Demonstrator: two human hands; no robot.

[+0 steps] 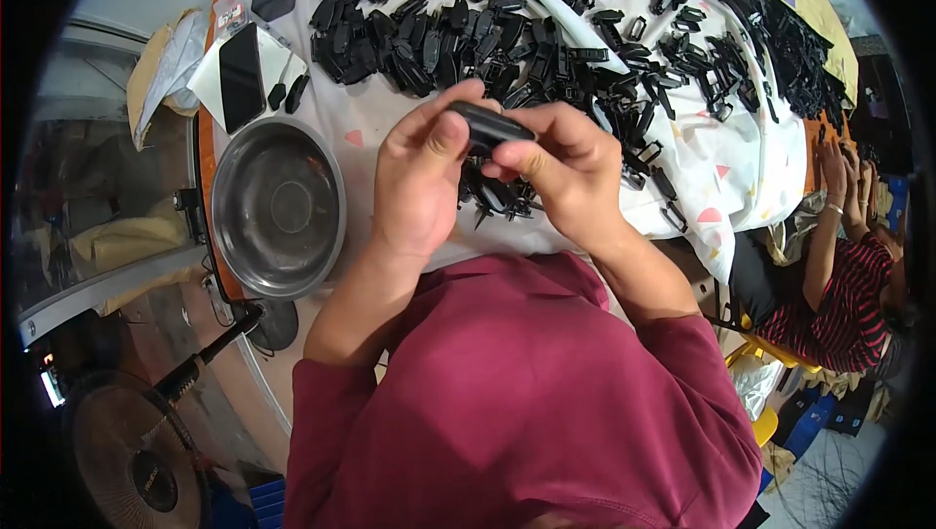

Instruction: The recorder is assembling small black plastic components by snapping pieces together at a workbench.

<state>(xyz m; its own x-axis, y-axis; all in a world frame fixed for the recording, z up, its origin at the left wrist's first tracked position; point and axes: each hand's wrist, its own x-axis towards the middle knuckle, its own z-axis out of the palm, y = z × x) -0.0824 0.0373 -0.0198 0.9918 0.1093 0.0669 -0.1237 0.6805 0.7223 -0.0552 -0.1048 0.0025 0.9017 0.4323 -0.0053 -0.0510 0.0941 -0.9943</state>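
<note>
Between my two hands, above the near part of the table, is a glossy black oblong plastic casing. My left hand pinches its left end with thumb and fingers. At the other end, my right hand grips it with thumb and forefinger. Just below and behind my hands, a few black plastic parts lie on the white patterned cloth. Farther back spreads a large heap of similar black casings, with looser frame-like black pieces to the right.
A metal bowl stands at the table's left, its inside bare. Behind it lie a phone and two small black pieces. A fan stands at lower left. Another person in a striped shirt sits at the right end.
</note>
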